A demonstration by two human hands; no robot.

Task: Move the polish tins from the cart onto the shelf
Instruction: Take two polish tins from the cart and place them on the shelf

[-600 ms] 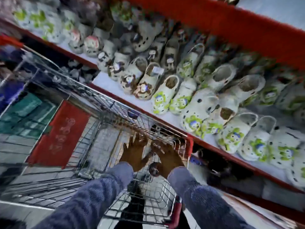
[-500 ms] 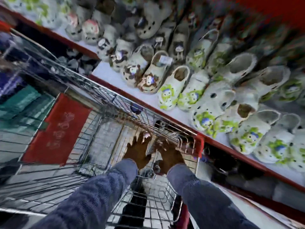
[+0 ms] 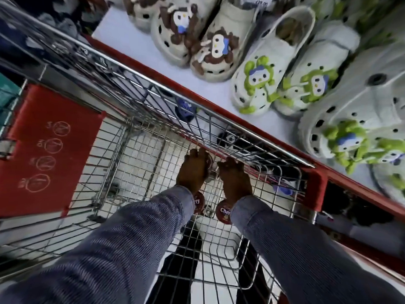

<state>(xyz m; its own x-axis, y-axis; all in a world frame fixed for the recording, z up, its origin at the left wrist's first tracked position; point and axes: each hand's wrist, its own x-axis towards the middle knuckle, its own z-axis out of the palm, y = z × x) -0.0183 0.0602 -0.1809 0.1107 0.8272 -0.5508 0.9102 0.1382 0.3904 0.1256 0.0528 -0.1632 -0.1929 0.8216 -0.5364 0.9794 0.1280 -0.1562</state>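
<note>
Polish tins (image 3: 222, 212) lay flat on the wire floor of the cart (image 3: 140, 150), just nearer than both wrists, while the left hand (image 3: 192, 171) and right hand (image 3: 235, 179) reached down side by side, their grip impossible to tell.

Cart (image 3: 135, 119): wire-mesh basket with a chrome rim, standing just beside the shelf; a red flap lies at its left end.
Cart floor: two round dark-red polish tins (image 3: 223, 212) lie flat on the mesh, side by side, partly hidden under sleeves.
Shelf (image 3: 131, 34): pale top with a red front edge.
On shelf: rows of cream clogs (image 3: 258, 69), brown-trimmed to the left, green-trimmed to the right.
</note>
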